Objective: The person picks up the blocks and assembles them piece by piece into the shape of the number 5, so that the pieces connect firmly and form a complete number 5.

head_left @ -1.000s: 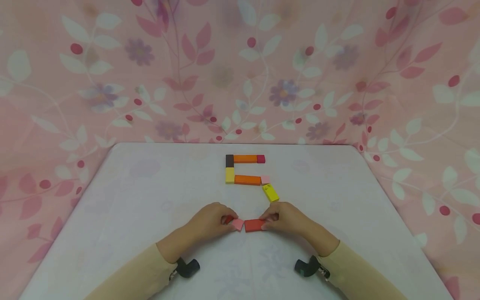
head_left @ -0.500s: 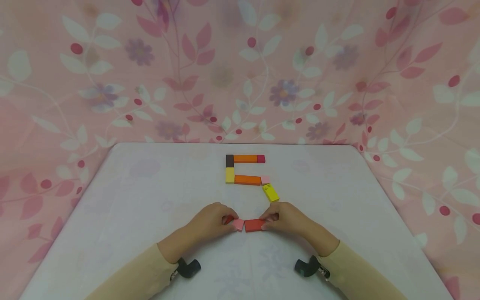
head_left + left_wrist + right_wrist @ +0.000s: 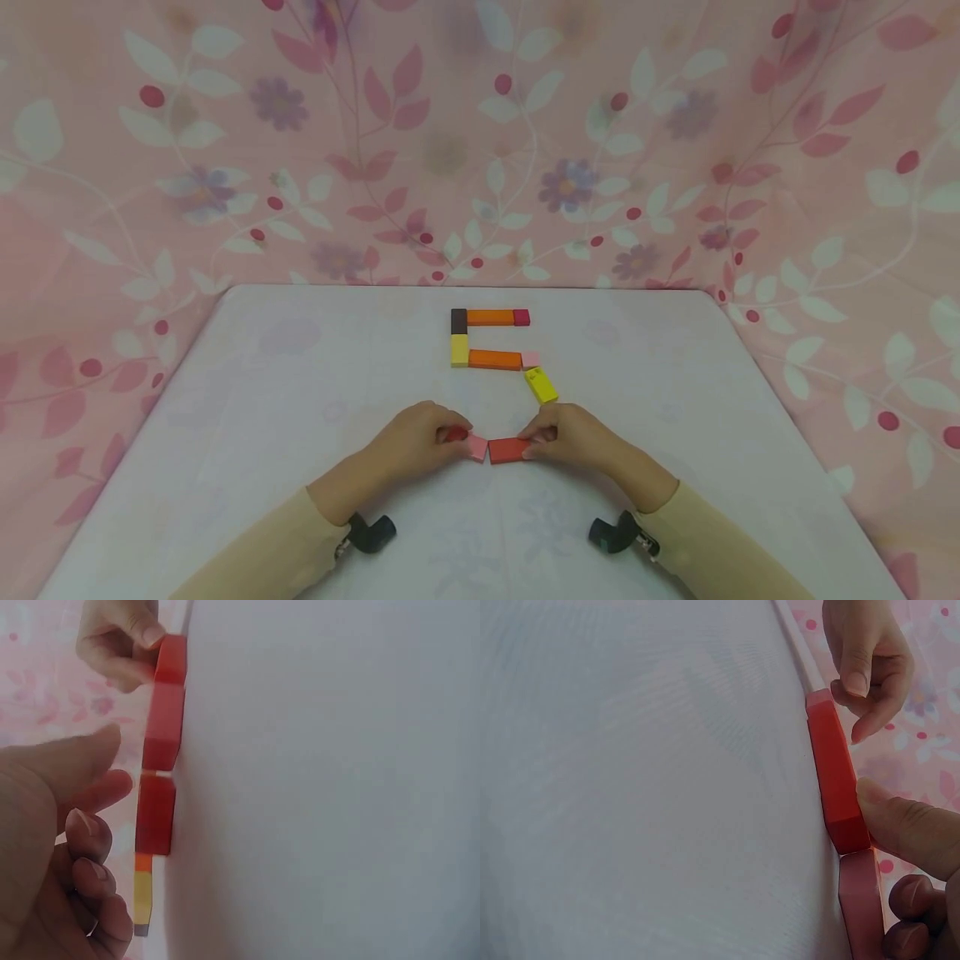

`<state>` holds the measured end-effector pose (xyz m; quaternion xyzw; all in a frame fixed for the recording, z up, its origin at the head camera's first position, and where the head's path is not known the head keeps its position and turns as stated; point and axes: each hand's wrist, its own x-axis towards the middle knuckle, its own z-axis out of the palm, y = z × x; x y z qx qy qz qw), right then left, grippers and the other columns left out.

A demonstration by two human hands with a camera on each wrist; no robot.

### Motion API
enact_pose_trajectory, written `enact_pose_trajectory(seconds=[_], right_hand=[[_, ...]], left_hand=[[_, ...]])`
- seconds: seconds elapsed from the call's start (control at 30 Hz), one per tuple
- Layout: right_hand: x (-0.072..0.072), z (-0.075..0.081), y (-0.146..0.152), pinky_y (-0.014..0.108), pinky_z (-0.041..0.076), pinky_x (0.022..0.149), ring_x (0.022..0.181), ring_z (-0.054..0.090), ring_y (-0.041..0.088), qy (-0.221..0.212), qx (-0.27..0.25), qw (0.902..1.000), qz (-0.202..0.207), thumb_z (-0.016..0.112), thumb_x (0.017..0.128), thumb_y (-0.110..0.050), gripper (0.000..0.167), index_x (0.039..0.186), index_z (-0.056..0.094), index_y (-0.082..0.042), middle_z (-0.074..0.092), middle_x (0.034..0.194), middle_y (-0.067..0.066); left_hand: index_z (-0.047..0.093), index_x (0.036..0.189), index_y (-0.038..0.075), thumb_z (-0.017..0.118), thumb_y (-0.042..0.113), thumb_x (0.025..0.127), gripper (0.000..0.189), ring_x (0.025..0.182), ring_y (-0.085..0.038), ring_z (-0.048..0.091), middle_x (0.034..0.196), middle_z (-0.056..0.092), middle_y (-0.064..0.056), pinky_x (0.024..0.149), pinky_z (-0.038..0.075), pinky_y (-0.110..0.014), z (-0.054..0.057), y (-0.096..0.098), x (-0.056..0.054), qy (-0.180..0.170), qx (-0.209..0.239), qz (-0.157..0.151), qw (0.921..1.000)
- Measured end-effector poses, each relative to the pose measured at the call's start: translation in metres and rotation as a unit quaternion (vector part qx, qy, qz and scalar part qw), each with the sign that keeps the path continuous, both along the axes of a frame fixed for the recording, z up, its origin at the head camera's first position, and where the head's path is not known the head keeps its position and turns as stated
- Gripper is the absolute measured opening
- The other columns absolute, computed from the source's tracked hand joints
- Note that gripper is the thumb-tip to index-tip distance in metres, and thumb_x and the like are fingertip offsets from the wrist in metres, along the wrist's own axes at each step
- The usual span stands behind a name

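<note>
In the head view, my left hand (image 3: 423, 437) is beside a pink block (image 3: 477, 448) and a small red block (image 3: 456, 433). The left wrist view shows its thumb and index finger apart from the red block (image 3: 155, 816), other fingers loosely curled. My right hand (image 3: 573, 437) pinches a longer red block (image 3: 507, 451) between thumb and fingers, the thumb (image 3: 874, 793) against its side. Another pink block (image 3: 861, 900) adjoins that block's right end, mostly hidden by the hand in the head view. A narrow gap at the front separates the left pink block from the long red one.
Farther back on the white table (image 3: 300, 367), a dark brown block (image 3: 459, 321), orange blocks (image 3: 495, 360), a pale yellow block (image 3: 459, 350) and small end blocks form an angular outline. A bright yellow block (image 3: 541, 385) slants toward my right hand. A floral curtain hangs behind.
My left hand has drawn slightly left, its fingers coming away from the blocks, so more of the small red block shows. The right hand has stayed on the long red block.
</note>
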<state>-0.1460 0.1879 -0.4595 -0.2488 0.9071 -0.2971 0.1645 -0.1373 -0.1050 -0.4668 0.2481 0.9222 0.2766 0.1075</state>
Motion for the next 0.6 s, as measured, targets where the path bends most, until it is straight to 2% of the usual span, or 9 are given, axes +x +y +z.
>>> enact_pose_trajectory(seconds=[0.07, 0.17, 0.6], right_hand=[[0.0, -0.0003, 0.0003, 0.024, 0.044, 0.062, 0.073, 0.053, 0.009, 0.001, -0.002, 1.0, 0.001, 0.083, 0.082, -0.036, 0.023, 0.104, 0.08, -0.03, 0.056, 0.075, -0.012], [-0.0004, -0.0007, 0.001, 0.023, 0.043, 0.062, 0.073, 0.053, 0.009, 0.001, -0.005, 1.0, 0.001, 0.083, 0.082, -0.035, 0.022, 0.104, 0.08, -0.03, 0.056, 0.075, -0.012], [0.0009, -0.0004, 0.0001, 0.025, 0.044, 0.062, 0.073, 0.053, 0.01, 0.001, -0.004, 1.0, -0.001, 0.083, 0.083, -0.034, 0.022, 0.104, 0.08, -0.029, 0.055, 0.074, -0.013]], left_hand=[[0.076, 0.116, 0.028, 0.076, 0.038, 0.089, 0.029, 0.076, -0.01, 0.051, 0.075, 0.056, 0.015, 0.065, 0.044, -0.027, 0.0011, -0.0034, -0.0013, -0.005, -0.001, 0.019, 0.9998], [0.075, 0.117, 0.027, 0.075, 0.038, 0.09, 0.029, 0.071, -0.011, 0.05, 0.065, 0.052, 0.01, 0.062, 0.043, -0.028, 0.0027, -0.0072, -0.0038, -0.005, -0.001, 0.03, 0.9995], [0.074, 0.12, 0.025, 0.078, 0.036, 0.087, 0.035, 0.067, -0.01, 0.048, 0.063, 0.05, 0.009, 0.06, 0.041, -0.027, 0.0004, -0.0101, -0.006, -0.023, -0.013, 0.03, 0.9992]])
